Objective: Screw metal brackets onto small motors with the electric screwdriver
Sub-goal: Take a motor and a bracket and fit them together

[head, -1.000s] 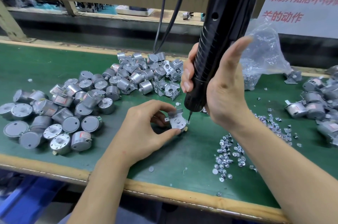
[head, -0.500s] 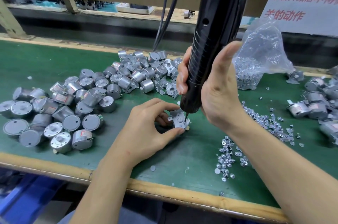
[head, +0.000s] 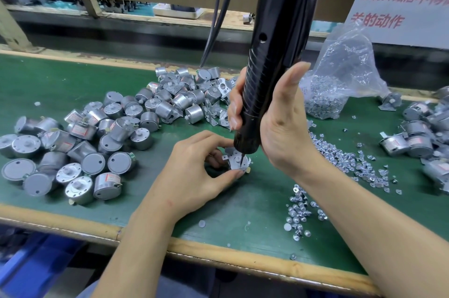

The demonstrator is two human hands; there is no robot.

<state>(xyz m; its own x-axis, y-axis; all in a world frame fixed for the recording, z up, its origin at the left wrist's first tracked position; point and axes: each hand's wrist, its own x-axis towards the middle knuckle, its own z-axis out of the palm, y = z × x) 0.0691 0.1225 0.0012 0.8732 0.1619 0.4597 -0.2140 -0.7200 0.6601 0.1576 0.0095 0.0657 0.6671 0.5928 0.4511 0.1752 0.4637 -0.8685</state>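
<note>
My left hand pinches a small motor with a metal bracket on top, held against the green mat between thumb and fingers. My right hand grips the black electric screwdriver, which stands nearly upright. Its bit tip touches the bracket's top face at the right side. The motor body under the bracket is mostly hidden by my left fingers.
A pile of loose motors lies left, with more bracketed motors behind. Loose screws scatter right of my hands. A plastic bag of screws stands behind. Finished motors sit far right. Wooden table edge runs in front.
The screwdriver has come down and leftward; its bit moved from beside the bracket onto its top face. My left hand has kept its hold on the motor.
</note>
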